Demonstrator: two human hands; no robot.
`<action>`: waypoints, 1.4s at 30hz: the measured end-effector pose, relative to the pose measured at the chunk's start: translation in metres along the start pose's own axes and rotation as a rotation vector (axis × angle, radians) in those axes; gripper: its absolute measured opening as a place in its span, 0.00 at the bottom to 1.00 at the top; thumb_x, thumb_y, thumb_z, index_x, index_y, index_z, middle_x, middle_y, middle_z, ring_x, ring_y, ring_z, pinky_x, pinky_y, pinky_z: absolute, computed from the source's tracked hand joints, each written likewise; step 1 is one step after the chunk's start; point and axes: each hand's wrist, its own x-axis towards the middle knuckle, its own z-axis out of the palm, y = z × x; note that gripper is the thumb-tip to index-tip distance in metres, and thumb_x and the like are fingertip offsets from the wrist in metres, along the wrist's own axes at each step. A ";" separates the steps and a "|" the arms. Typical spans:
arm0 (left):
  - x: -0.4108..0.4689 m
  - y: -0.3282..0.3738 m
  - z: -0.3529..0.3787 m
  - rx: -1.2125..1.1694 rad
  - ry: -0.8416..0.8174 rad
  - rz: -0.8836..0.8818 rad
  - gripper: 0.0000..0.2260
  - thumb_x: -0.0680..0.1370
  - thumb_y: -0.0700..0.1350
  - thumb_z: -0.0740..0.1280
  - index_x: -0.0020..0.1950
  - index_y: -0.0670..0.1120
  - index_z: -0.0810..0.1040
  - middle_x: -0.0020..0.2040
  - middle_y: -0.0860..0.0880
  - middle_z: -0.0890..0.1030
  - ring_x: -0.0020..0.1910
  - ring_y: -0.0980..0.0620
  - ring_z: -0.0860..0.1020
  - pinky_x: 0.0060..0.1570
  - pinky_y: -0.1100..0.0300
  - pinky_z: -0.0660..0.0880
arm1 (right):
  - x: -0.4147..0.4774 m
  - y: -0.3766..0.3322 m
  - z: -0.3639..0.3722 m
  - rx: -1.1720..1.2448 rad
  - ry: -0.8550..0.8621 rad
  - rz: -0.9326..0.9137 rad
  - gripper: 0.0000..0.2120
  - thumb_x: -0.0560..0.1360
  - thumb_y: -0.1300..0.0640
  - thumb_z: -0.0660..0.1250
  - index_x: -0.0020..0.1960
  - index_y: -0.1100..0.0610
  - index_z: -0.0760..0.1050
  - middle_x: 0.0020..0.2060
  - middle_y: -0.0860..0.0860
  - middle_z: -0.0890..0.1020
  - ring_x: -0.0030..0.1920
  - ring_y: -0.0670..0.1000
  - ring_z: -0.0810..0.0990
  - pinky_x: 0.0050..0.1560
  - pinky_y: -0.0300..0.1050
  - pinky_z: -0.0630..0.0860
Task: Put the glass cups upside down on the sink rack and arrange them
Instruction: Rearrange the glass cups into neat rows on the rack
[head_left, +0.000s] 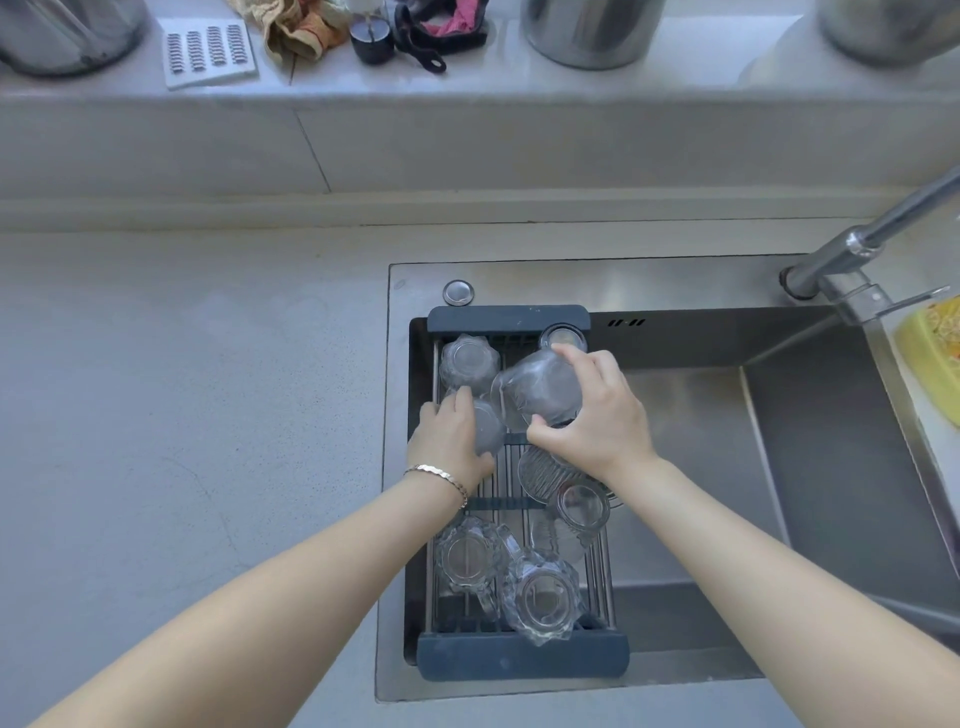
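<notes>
Clear glass everywhere on the sink rack (506, 313), dark-framed with thin metal rods, laid across the left end of the steel sink (779, 467). Right hand (597, 415) wrapped over a smooth round glass cup (537, 392), tilted above the far half of the rack, mouth toward the left, not yet set down. Left hand (454, 441) closed around a second cup (488, 428) just beside it, base up.

Best done slowly here: finish turning the tilted cup fully mouth-down, then lower it straight onto the rods in the gap between the scalloped cup (469, 361) at the far left and the small cup (563, 338) at the far right corner. Worth keeping the left-hand cup steady and slightly apart (glass on glass chips easily). Rim flat across several rods, not perched on one.

Nearer end already crowded: two faceted handled mugs (470, 558) touching each other, a ribbed piece (543, 470) and a plain round one (582, 506) overlapping. Wet, slick surfaces probable, so a firm full-palm hold rather than fingertips.
</notes>
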 end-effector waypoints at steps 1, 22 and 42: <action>0.001 0.003 0.001 0.024 0.007 0.003 0.31 0.72 0.45 0.69 0.70 0.43 0.59 0.68 0.44 0.69 0.64 0.42 0.67 0.59 0.52 0.71 | 0.000 -0.001 -0.001 0.002 0.002 -0.002 0.34 0.62 0.52 0.73 0.66 0.49 0.68 0.52 0.51 0.73 0.54 0.52 0.75 0.45 0.41 0.70; -0.010 0.050 0.015 -0.164 -0.218 0.172 0.32 0.71 0.43 0.67 0.71 0.58 0.59 0.63 0.45 0.68 0.61 0.43 0.71 0.54 0.46 0.77 | -0.006 0.002 -0.043 0.211 0.170 0.177 0.31 0.63 0.54 0.73 0.64 0.50 0.67 0.52 0.46 0.68 0.49 0.46 0.71 0.51 0.44 0.71; 0.013 0.047 0.002 -0.105 -0.022 0.393 0.29 0.69 0.39 0.72 0.68 0.45 0.68 0.65 0.46 0.72 0.63 0.45 0.72 0.61 0.51 0.73 | -0.005 0.025 -0.042 0.203 0.264 0.327 0.32 0.64 0.51 0.73 0.65 0.49 0.66 0.59 0.50 0.70 0.55 0.52 0.75 0.51 0.43 0.70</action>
